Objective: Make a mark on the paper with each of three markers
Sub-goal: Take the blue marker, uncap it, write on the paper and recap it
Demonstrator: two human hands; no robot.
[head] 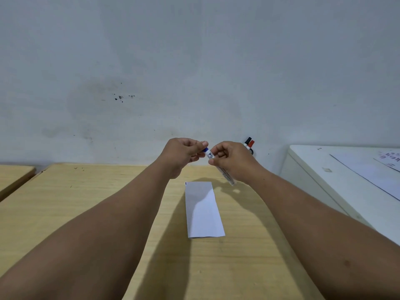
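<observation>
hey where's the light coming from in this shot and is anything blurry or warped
Head view: shadows of the arms fall on the table and darken part of the paper, so the light likely sits above and behind the person; the wide angle stretches the forearms; the marker label is too small to read; no glare.

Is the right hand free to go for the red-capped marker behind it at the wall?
Probably not yet. The right hand grips the barrel of the blue marker, whose cap the left hand pinches. The red-capped marker stands just behind it, nothing between.
</observation>
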